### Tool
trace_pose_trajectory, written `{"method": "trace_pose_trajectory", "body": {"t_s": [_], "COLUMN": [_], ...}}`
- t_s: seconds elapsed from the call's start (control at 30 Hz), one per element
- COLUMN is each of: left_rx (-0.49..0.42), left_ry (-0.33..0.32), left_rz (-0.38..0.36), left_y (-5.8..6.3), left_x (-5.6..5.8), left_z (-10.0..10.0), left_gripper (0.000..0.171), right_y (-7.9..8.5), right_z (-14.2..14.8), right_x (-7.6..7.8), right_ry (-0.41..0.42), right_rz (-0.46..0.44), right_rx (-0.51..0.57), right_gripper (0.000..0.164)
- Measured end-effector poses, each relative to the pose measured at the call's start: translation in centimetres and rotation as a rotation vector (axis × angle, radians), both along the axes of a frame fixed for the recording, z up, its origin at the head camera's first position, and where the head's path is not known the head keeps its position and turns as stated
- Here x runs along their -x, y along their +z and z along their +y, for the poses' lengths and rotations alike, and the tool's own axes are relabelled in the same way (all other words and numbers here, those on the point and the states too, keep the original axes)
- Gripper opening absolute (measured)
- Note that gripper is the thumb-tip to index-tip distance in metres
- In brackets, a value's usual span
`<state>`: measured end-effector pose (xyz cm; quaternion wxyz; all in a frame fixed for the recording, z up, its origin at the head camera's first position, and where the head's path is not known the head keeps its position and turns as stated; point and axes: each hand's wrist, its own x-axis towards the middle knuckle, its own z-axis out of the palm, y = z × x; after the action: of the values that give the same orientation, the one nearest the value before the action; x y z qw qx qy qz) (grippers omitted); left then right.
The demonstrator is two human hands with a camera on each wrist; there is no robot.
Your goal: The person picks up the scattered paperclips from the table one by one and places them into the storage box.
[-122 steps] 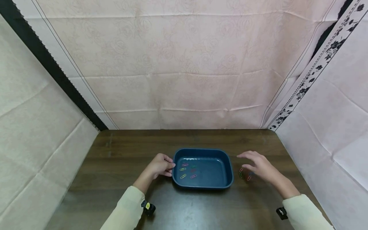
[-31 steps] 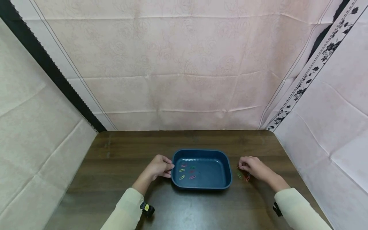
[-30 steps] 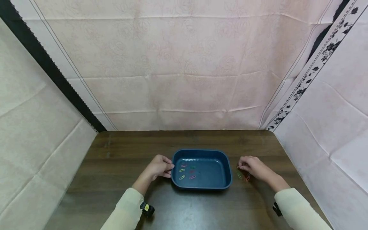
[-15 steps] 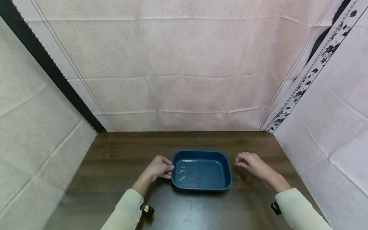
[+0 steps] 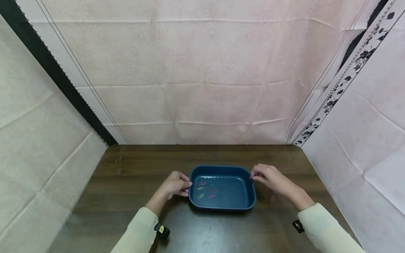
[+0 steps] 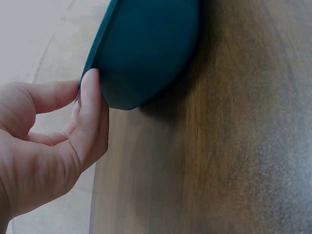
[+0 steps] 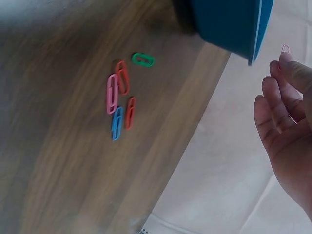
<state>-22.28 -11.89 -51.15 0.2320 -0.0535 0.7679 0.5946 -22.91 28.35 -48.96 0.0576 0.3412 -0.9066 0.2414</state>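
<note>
My left hand (image 5: 175, 184) pinches the left rim of a dark blue tray (image 5: 235, 193), thumb and fingers on either side of the rim in the left wrist view. Between thumb and index finger of my right hand (image 5: 273, 180) is a small pink paper clip (image 7: 285, 48), held up just at the tray's right rim. Several paper clips lie on the tray's floor toward the left, among them a yellow paper clip (image 5: 200, 196), a pink paper clip (image 5: 212, 196) and a faint green paper clip (image 5: 211, 186).
Right of the tray, on the wooden table (image 5: 126, 196), lie several loose paper clips: a green clip (image 7: 143, 60), a pink clip (image 7: 112, 92), a blue clip (image 7: 117, 124) and red clips (image 7: 130, 113). Pale cloth (image 5: 205, 70) hangs behind and at both sides.
From the loose clips on the table, my right hand has risen and moved left to the tray's right rim, carrying a pinched paper clip. My left hand stays on the left rim.
</note>
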Motion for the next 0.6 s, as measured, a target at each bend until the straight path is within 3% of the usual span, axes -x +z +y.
{"method": "trace_pose_trajectory", "body": {"t_s": [0.23, 0.6], "left_rx": [-0.006, 0.004], "left_ry": [-0.008, -0.002], "left_rz": [0.001, -0.007], "left_y": [0.1, 0.3], "left_x": [0.1, 0.0], "left_z": [0.0, 0.0], "left_gripper": [0.018, 0.018], "right_y": [0.7, 1.2], "right_z": [-1.4, -4.0], "right_x": [0.3, 0.6], "right_ry": [0.059, 0.141], "right_rz": [-0.009, -0.149], "right_rx": [0.008, -0.053], "right_gripper": [0.011, 0.004]}}
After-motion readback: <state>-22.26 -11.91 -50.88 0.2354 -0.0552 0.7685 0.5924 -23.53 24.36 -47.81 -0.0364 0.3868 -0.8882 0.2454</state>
